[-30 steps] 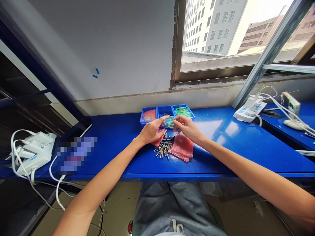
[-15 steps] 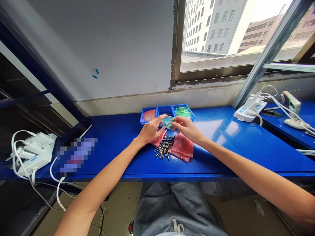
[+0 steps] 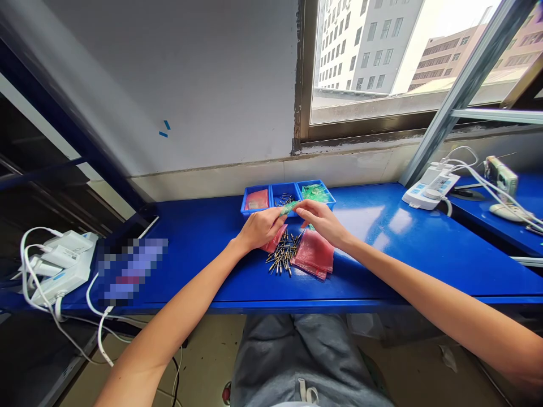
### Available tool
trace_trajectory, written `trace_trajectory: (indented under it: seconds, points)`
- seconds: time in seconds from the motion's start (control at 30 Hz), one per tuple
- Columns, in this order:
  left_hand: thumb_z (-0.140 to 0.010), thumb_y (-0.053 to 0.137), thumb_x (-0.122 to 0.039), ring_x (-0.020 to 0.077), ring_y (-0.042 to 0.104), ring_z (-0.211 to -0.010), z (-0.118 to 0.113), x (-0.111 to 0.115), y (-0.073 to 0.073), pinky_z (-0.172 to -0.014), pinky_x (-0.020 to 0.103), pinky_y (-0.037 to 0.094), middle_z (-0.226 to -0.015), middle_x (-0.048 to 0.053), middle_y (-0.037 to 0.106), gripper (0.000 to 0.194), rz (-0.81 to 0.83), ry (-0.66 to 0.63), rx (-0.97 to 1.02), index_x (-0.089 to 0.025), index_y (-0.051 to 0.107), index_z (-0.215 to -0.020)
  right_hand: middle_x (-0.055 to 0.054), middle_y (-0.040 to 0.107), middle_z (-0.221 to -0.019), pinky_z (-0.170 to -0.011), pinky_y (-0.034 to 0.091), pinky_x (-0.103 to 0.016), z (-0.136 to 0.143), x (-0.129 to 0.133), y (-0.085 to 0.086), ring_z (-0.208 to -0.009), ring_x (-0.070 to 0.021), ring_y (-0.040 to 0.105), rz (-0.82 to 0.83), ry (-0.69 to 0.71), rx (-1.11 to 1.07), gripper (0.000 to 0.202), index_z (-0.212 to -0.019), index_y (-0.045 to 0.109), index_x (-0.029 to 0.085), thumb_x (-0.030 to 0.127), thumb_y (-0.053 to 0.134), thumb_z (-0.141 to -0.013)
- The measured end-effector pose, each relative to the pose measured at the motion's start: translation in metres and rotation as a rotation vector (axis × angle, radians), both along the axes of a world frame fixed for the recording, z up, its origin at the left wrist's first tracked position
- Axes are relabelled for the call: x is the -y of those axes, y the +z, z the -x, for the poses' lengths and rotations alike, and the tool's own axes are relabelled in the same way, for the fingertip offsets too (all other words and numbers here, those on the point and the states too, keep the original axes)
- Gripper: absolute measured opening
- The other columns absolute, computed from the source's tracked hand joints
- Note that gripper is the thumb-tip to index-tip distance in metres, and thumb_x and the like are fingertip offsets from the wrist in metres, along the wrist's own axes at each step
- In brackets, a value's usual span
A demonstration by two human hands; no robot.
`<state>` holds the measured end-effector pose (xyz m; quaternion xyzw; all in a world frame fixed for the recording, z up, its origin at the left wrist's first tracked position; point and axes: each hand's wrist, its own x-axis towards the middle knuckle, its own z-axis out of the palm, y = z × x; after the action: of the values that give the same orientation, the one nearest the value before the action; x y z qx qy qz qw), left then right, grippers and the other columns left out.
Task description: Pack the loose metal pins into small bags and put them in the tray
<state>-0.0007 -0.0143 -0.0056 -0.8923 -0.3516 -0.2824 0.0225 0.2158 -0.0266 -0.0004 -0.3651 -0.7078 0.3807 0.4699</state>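
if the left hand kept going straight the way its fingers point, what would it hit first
The left hand points up and right, pinching the small green bag with the right hand. Beyond the bag, it would probably meet the middle blue bin, though depth is hard to judge.

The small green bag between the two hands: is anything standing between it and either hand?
Nothing visible does. The left hand and the right hand both pinch the small green bag directly, just above the pile of metal pins and in front of the blue trays. The pink bags lie below, apart from it.
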Motion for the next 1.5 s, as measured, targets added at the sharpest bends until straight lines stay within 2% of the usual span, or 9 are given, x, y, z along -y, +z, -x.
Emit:
trace_trajectory:
  seconds: [0.1, 0.27, 0.53, 0.7, 0.87, 0.97, 1.13, 1.2, 1.5]
  points:
    - [-0.107, 0.038, -0.037, 0.0177, 0.064, -0.073, 0.0004, 0.0006, 0.0011, -0.068, 0.028, 0.045, -0.08, 0.006, 0.066, 0.037, -0.027, 0.06, -0.015, -0.016, 0.063, -0.088, -0.006, 0.067, -0.096, -0.063, 0.057, -0.031, 0.0002, -0.0013, -0.0037, -0.089, -0.0196, 0.064, 0.023, -0.011, -0.022, 0.027, -0.094, 0.061, 0.019, 0.046, 0.063, -0.089]
    - [-0.107, 0.039, -0.04, 0.015, 0.057, -0.068, 0.0015, -0.0027, -0.0013, -0.066, 0.027, 0.04, -0.076, 0.004, 0.06, 0.041, -0.112, 0.029, 0.031, -0.017, 0.058, -0.078, -0.001, 0.065, -0.082, -0.056, 0.052, -0.028, -0.0013, -0.0024, -0.0071, -0.077, -0.0183, 0.068, 0.093, -0.01, -0.121, 0.034, -0.105, 0.051, 0.023, 0.045, 0.069, -0.086]
    - [-0.101, 0.054, -0.044, 0.0116, 0.054, -0.063, 0.0026, -0.004, -0.0014, -0.061, 0.024, 0.04, -0.078, -0.001, 0.06, 0.027, -0.091, 0.039, 0.202, -0.019, 0.053, -0.093, 0.0, 0.067, -0.072, -0.06, 0.052, -0.032, -0.0012, -0.0034, -0.0081, -0.065, -0.0169, 0.067, 0.085, 0.047, -0.088, 0.027, -0.096, 0.057, 0.022, 0.045, 0.067, -0.087]
    - [-0.094, 0.066, -0.048, 0.0116, 0.058, -0.066, 0.0038, -0.0049, -0.0042, -0.064, 0.024, 0.045, -0.09, 0.001, 0.062, 0.036, -0.045, -0.074, 0.139, -0.02, 0.052, -0.11, -0.002, 0.069, -0.07, -0.059, 0.052, -0.031, -0.0015, -0.0032, -0.0051, -0.067, -0.0182, 0.067, 0.137, 0.052, -0.101, 0.028, -0.09, 0.058, 0.021, 0.046, 0.07, -0.085]
    - [-0.095, 0.062, -0.032, 0.0124, 0.058, -0.07, 0.004, -0.0053, -0.0059, -0.064, 0.024, 0.045, -0.095, 0.003, 0.062, 0.018, -0.021, -0.066, 0.067, -0.02, 0.052, -0.103, -0.001, 0.065, -0.077, -0.061, 0.05, -0.029, -0.002, -0.0018, -0.0034, -0.07, -0.0152, 0.061, 0.08, 0.113, -0.026, 0.031, -0.085, 0.061, 0.019, 0.048, 0.071, -0.084]
    - [-0.093, 0.059, -0.023, 0.0131, 0.058, -0.071, 0.0042, -0.0046, -0.004, -0.064, 0.024, 0.044, -0.09, 0.002, 0.061, 0.009, -0.01, -0.056, 0.056, -0.02, 0.052, -0.096, -0.003, 0.065, -0.085, -0.072, 0.052, -0.032, -0.0015, 0.0015, -0.0015, -0.079, -0.0169, 0.062, -0.005, 0.144, 0.049, 0.029, -0.084, 0.065, 0.018, 0.047, 0.07, -0.085]
    - [-0.096, 0.057, -0.031, 0.0149, 0.056, -0.069, 0.0022, -0.0027, -0.0023, -0.061, 0.026, 0.041, -0.083, 0.002, 0.06, 0.014, -0.009, -0.075, 0.025, -0.019, 0.051, -0.091, -0.01, 0.06, -0.134, -0.089, 0.053, -0.038, -0.0013, 0.0048, -0.0016, -0.129, -0.0289, 0.054, -0.078, 0.164, 0.092, 0.023, -0.09, 0.073, 0.022, 0.044, 0.072, -0.085]
    - [-0.099, 0.052, -0.034, 0.0156, 0.056, -0.068, 0.0014, -0.002, -0.0022, -0.061, 0.027, 0.04, -0.081, 0.003, 0.059, 0.018, -0.019, -0.07, 0.013, -0.019, 0.051, -0.09, -0.01, 0.061, -0.132, -0.087, 0.054, -0.038, -0.0012, 0.0042, -0.0028, -0.133, -0.03, 0.05, -0.081, 0.15, 0.081, 0.022, -0.094, 0.074, 0.023, 0.043, 0.072, -0.086]
    - [-0.102, 0.05, -0.038, 0.0163, 0.059, -0.071, 0.0011, -0.0019, -0.0022, -0.063, 0.027, 0.041, -0.084, 0.005, 0.062, 0.025, -0.05, -0.04, -0.05, -0.018, 0.056, -0.088, -0.001, 0.063, -0.092, -0.057, 0.049, -0.028, -0.0002, 0.0009, -0.0048, -0.074, -0.0142, 0.064, 0.049, 0.048, -0.147, 0.034, -0.102, 0.053, 0.023, 0.039, 0.074, -0.082]
